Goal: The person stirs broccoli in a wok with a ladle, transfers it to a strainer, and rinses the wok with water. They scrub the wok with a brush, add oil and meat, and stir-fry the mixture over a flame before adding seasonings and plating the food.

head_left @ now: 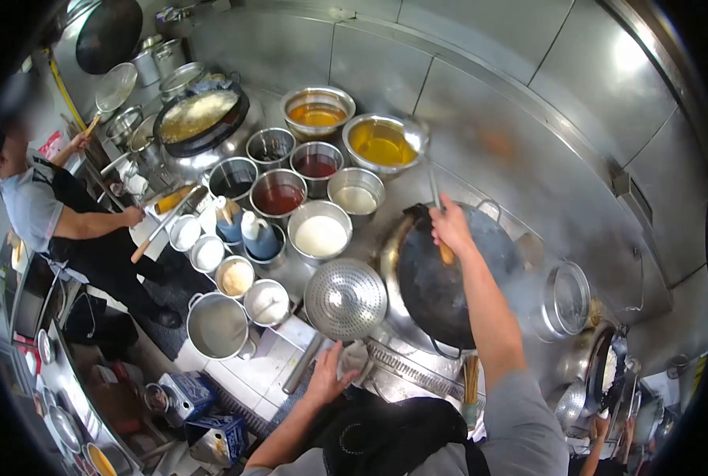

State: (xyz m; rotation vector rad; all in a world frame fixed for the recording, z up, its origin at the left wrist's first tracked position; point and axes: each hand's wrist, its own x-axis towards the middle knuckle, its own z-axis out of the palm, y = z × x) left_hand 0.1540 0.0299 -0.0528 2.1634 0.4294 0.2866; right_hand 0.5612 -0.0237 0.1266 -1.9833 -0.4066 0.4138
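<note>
My right hand (451, 226) is closed round the handle of a long ladle (432, 181), reaching over a dark wok (449, 274). The ladle's bowl is at the rim of a metal bowl of yellow oil (378, 144), slightly blurred. My left hand (330, 379) is low and in front of me, fingers apart, holding nothing. It is beside a pale crumpled cloth (355, 358) and the grey handle (302, 365) of a round perforated strainer (346, 299). Thin steam rises around the wok.
Metal pots of dark sauce (233, 178), red sauce (279, 197) and white powder (321, 236) stand left of the wok. Another person (68, 206) works at the left beside a frothing wok (201, 115). A bundle of sticks (470, 389) stands near my right arm.
</note>
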